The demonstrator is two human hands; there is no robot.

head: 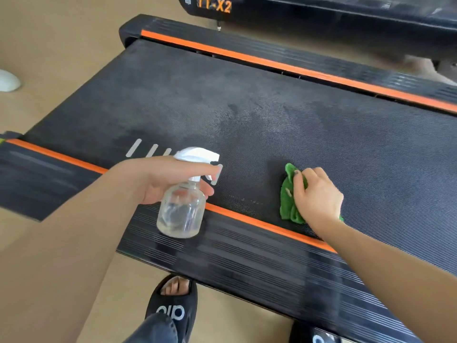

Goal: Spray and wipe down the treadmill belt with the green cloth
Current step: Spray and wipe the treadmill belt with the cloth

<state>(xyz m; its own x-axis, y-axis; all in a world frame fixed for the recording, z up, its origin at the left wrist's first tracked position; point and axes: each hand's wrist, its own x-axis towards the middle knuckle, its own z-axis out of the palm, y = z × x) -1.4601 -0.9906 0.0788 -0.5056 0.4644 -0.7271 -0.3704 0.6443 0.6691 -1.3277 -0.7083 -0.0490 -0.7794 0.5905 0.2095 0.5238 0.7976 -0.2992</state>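
- Left hand (158,179) grips spray bottle (181,211), held over near side rail (247,251), nozzle pointing out across belt.
- Right hand (317,196) presses bunched green cloth (288,199) onto treadmill belt (247,115), by the near orange strip (269,227).
- Unwiped dusty belt lies beyond cloth; likely next wipe goes outward, right hand nearer.

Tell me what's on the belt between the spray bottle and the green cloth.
Nothing: in the head view, only bare black belt runs between the bottle in the left hand and the cloth under the right hand.
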